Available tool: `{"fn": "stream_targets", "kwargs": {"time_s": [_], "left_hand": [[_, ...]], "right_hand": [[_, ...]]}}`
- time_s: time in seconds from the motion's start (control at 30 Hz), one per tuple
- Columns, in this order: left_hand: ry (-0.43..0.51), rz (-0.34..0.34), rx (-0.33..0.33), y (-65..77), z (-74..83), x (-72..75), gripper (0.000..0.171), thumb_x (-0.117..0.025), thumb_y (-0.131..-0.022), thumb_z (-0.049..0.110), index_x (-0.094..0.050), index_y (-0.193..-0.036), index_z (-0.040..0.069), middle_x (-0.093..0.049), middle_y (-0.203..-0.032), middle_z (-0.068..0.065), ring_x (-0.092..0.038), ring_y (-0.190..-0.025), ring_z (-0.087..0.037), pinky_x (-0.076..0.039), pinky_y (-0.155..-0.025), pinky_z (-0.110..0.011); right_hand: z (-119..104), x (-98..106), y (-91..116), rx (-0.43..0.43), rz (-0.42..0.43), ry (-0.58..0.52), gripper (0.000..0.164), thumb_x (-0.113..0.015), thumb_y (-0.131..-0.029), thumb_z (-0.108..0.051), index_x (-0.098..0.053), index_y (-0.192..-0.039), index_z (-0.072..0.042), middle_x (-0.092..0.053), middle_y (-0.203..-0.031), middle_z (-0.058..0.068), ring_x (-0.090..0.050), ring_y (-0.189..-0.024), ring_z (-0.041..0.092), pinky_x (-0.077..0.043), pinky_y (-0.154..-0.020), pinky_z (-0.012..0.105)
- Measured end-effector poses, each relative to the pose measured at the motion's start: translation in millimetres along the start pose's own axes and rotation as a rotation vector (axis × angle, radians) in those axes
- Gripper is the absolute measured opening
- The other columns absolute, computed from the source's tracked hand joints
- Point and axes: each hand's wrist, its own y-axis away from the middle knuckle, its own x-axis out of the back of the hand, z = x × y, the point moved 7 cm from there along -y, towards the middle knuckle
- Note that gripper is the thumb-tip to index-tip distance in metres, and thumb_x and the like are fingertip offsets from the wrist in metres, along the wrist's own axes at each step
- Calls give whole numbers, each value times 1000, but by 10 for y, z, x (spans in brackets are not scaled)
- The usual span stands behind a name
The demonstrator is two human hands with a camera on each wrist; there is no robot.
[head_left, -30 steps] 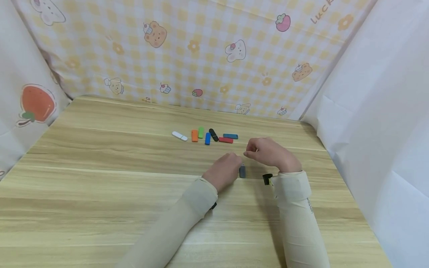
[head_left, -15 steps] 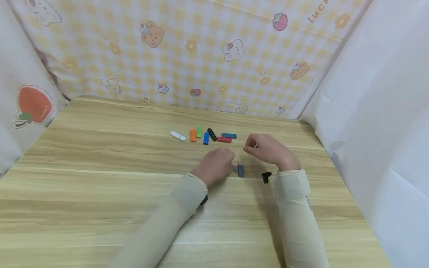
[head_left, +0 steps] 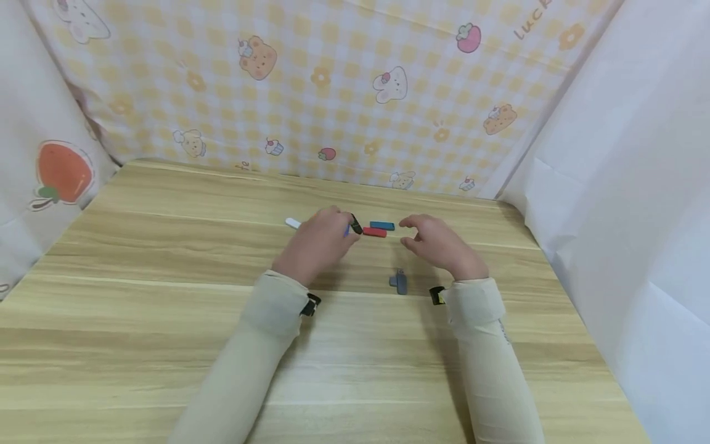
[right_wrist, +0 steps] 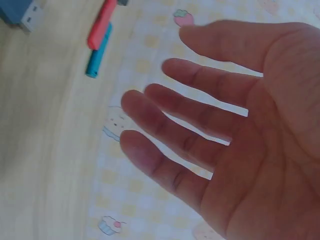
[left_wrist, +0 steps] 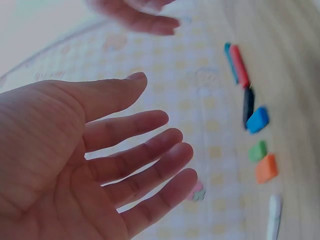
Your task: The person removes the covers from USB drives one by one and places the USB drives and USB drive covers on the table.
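Note:
My left hand [head_left: 317,245] is held over the row of USB sticks, fingers spread and nothing in its grasp. In the head view it hides the orange and green sticks and most of the blue one. The left wrist view shows the orange stick [left_wrist: 267,168], green stick [left_wrist: 258,151], blue stick [left_wrist: 258,119] and white stick [left_wrist: 274,217]. My right hand [head_left: 444,248], bare with parted fingers, hovers right of the teal stick [head_left: 382,226] and red stick [head_left: 374,232]. Nearer me lies a grey-blue USB stick [head_left: 402,283], its metal plug showing and a small grey piece against its left side.
A black USB stick [head_left: 357,224] lies between the blue and red ones. Behind the wooden table [head_left: 166,259] hangs a checked cloth [head_left: 310,111]. A white cloth [head_left: 627,185] borders the right side.
My left hand has left the grey-blue stick, moved left and away from me, and opened over the row. The fingers of my right hand have parted; that hand has shifted slightly farther away.

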Motion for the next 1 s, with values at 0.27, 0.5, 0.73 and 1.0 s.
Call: {"fn": "stream_targets", "kwargs": {"time_s": [0.27, 0.5, 0.73, 1.0], "left_hand": [[46, -7, 60, 98, -141, 188, 45, -61, -112, 28, -61, -149, 2, -55, -155, -20, -53, -145, -38, -49, -120, -55], [21, 15, 48, 82, -223, 246, 47, -57, -114, 24, -55, -154, -1, -48, -163, -22, -43, -154, -41, -44, -125, -55], [65, 80, 76, 117, -321, 353, 53, -56, -113, 22, -46, -160, 0, -40, -168, -22, -37, -157, -41, -40, -127, -56], [63, 67, 88, 116, -376, 397, 58, -55, -114, 25, -40, -163, 0, -32, -173, -23, -28, -161, -44, -31, -131, -60]], "right_hand": [[100, -126, -160, -6, 15, -4, 48, -58, -110, -12, -51, -156, 3, -49, -163, 25, -55, -143, 45, -47, -120, 59], [150, -250, -313, 31, -27, -7, 54, -48, -109, -4, -41, -162, 2, -36, -171, 27, -31, -161, 45, -27, -133, 59], [173, -357, -336, 32, -130, -57, 56, -37, -112, -1, -33, -168, -1, -21, -178, 24, -20, -166, 43, -19, -135, 59], [219, -440, -301, 2, -196, -49, 61, -37, -110, -1, -28, -170, -3, -22, -178, 20, -12, -167, 42, -12, -137, 56]]}}
